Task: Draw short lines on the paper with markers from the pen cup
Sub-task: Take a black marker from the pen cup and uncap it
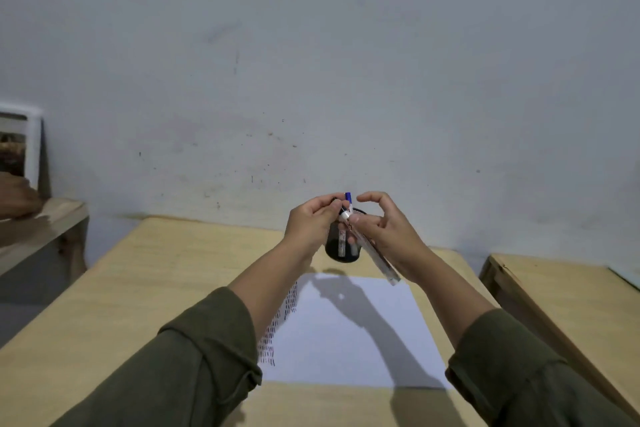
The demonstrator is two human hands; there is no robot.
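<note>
Dark olive sleeves (pixel 194 357), cuffs pushed up

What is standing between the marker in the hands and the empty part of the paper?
Nothing visible. The marker is held in the air by the right hand, above the far edge of the paper. The pen cup sits beyond the paper.

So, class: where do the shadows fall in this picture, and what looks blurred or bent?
Head view: the arms' shadows fall across the paper and table, so the light is high and in front; the marker between the hands is blurred; the wide lens bends the table edges.
</note>
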